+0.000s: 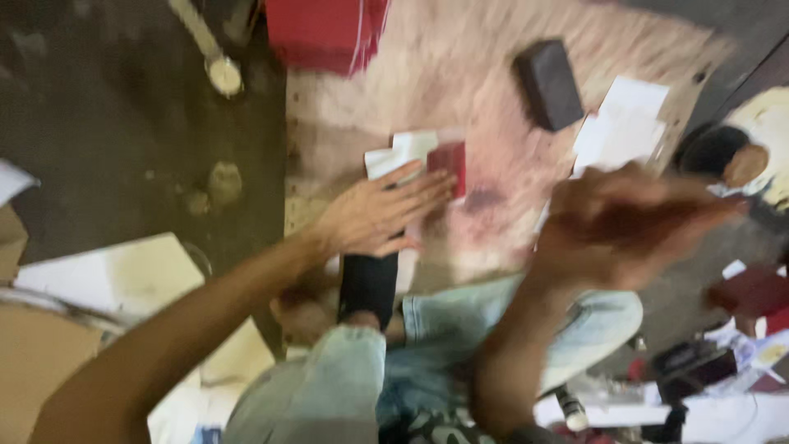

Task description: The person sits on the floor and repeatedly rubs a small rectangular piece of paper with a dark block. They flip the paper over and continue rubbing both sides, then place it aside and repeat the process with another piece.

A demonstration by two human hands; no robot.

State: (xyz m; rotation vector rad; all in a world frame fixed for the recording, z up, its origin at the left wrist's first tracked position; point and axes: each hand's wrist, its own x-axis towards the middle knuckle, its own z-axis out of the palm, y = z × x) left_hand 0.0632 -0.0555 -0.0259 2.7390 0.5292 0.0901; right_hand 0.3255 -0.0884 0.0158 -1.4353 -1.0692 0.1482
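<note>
Bare forearms, no sleeves; light blue faded jeans [345, 370] on bent legs.

You are in a small craft workshop where the work goes on at floor level, not in a home room or an office. You sit on the ground in pale jeans [345, 378] at a low, worn board [460, 90] whose pale surface is stained pink and red. White paper pieces [625, 123] and a small red card [449, 164] lie loose on it, with a dark block [549, 84] farther off and a red stack [325, 33] at the far edge. To your left the floor [123, 123] is bare, grimy concrete, with flattened cardboard [33, 362] nearby. At the right, more papers and bottles [571, 407] crowd the ground.
</note>
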